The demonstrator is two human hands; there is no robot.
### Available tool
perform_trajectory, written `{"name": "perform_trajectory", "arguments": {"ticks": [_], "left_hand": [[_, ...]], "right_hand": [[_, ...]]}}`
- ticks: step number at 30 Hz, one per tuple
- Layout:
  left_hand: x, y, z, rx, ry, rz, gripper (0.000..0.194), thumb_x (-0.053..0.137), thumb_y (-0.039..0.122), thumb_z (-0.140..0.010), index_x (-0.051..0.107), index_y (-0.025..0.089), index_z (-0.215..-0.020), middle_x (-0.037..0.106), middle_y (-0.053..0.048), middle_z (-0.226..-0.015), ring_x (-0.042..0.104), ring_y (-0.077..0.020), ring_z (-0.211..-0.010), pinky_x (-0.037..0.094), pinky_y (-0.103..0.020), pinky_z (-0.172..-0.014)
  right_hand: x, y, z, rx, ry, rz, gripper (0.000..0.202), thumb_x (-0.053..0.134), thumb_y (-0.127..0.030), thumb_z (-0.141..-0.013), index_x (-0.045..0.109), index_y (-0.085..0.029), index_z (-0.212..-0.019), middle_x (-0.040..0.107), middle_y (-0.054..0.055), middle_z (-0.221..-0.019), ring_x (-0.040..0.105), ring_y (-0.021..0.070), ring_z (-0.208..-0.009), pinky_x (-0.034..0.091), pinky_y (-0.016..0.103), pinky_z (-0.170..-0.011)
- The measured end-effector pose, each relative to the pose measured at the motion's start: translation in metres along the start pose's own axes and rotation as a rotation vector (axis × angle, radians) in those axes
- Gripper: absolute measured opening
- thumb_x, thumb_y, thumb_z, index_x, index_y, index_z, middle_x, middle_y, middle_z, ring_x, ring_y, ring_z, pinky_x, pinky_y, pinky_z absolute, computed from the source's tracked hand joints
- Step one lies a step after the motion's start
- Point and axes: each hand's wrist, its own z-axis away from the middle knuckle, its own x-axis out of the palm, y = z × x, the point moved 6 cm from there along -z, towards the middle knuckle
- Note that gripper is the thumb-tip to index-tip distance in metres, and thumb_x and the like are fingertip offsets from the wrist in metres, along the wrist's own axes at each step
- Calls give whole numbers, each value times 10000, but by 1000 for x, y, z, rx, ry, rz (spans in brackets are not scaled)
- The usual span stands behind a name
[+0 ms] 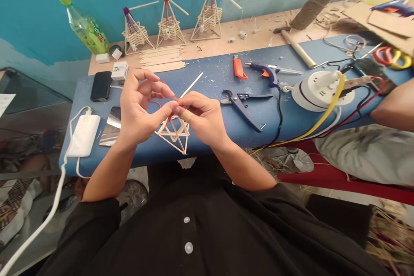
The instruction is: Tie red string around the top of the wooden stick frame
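Left hand: thumb at the binding, fingers loosely curled; can't tell if it grips.
Right hand: pinching the stick frame's top.
Frame: below the fingers, by the table's near edge.
Red cord: best kept taut, wraps snug.

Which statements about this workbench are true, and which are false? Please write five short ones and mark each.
1. The left hand and the right hand meet at the top of a small stick frame. True.
2. Five stick frames stand along the wall. False: three standing frames are there.
3. The green-capped bottle is to the left of those three. True.
4. The black phone lies at the table's right end. False: the black phone is near the left end.
5. The cutter lies nearer to the person than the glue gun. True.
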Motion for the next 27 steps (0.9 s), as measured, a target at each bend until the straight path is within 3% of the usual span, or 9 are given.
{"name": "perform_trajectory", "arguments": {"ticks": [5, 8, 12, 16, 18, 21, 24, 27], "left_hand": [[3, 0, 10, -64, -55, -81, 484, 897, 303, -812, 641, 247, -1219, 743, -71, -1221, 811, -234, -983, 703, -380, -830], [3, 10, 12, -70, -6, -188, 438, 884, 275, -818, 676, 221, -1199, 728, -86, -1302, 819, -229, -977, 725, -381, -878], [6, 18, 13, -92, 50, -274, 559, 876, 243, -811, 623, 223, -1309, 789, -62, -1189, 825, -237, -999, 738, -368, -870], [7, 9, 14, -163, 69, -222, 593, 873, 265, -829, 577, 237, -1343, 818, -23, -976, 836, -255, -1000, 748, -350, -773], [7, 4, 15, -191, 80, -204, 616, 886, 282, -824, 564, 237, -1347, 821, -20, -955, 840, -261, -1006, 749, -343, -744], [6, 1, 17, -223, 87, -185, 633, 901, 312, -816, 556, 242, -1341, 825, -22, -974, 847, -261, -977, 750, -346, -722], [6, 1, 17, -239, 78, -159, 629, 900, 319, -822, 548, 251, -1339, 826, -15, -962, 849, -251, -898, 754, -368, -723], [7, -1, 16, -224, 58, -143, 702, 898, 331, -841, 508, 261, -1421, 828, -2, -955, 849, -248, -891, 756, -388, -759]], "right_hand": [[-2, 9, -3, 99, 3, -149, 243, 939, -461, -844, 871, -230, -877, 743, -7, -826, 610, 94, -651, 547, 273, -628], [-4, 11, -1, 116, 14, -174, 262, 927, -469, -849, 864, -228, -929, 744, -6, -839, 630, 103, -680, 559, 274, -633], [-9, 9, 3, 98, 54, -191, 439, 943, -509, -808, 813, -263, -1147, 773, 15, -1004, 675, 137, -793, 625, 311, -738], [-25, 15, 13, 59, 219, -293, 490, 941, -462, -772, 751, -301, -1194, 751, 29, -1244, 641, 108, -736, 597, 302, -681], [-32, 26, 20, 120, 300, -316, 374, 905, -447, -788, 757, -275, -1085, 751, 16, -1068, 613, 103, -683, 545, 286, -620], [-27, 40, 27, 263, 257, -243, 281, 889, -456, -814, 781, -227, -936, 676, -19, -761, 542, 95, -592, 478, 269, -554], [-15, 41, 27, 319, 165, -221, 355, 927, -503, -810, 827, -204, -973, 720, -9, -754, 534, 85, -576, 475, 255, -536], [-6, 36, 20, 349, 166, -301, 431, 973, -524, -758, 820, -203, -1001, 761, -1, -833, 557, 77, -587, 483, 237, -524]]}}
